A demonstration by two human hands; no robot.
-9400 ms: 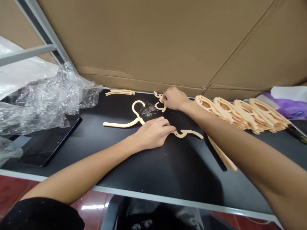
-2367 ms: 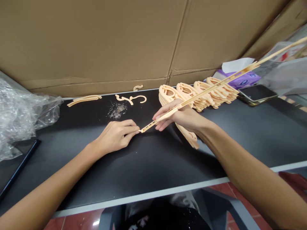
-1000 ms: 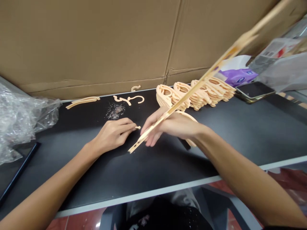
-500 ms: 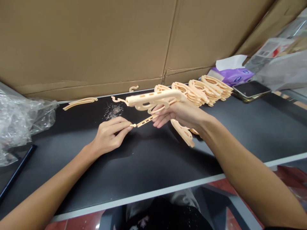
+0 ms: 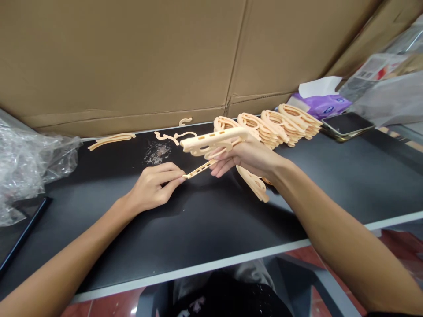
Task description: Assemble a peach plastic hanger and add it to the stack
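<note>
A beige folding plastic hanger [image 5: 211, 140] is held above the black table, with my right hand [image 5: 244, 156] closed around its right part. One thick slotted bar points left, and a thinner slotted arm [image 5: 202, 168] slants down below it. At that arm's lower left tip, my left hand [image 5: 161, 185] pinches with thumb and fingers; what sits between the fingertips is mostly hidden. Behind the held hanger lie thin beige hook pieces [image 5: 167, 137]. Under my right hand, more beige hanger parts [image 5: 253, 182] rest on the table, partly covered.
Stacks of beige hangers [image 5: 276, 125] stand at the back right, near a purple tissue pack [image 5: 325, 105] and a phone [image 5: 348, 123]. Long beige strips [image 5: 112, 141] and whitish crumbs [image 5: 157, 152] lie back left. Clear plastic wrap [image 5: 36, 163] covers the left side; cardboard [image 5: 132, 61] rises behind.
My left hand has shifted slightly right, and the small gap at the slotted arm's tip has closed. The hanger's left end has moved right, uncovering more of the hook pieces behind.
</note>
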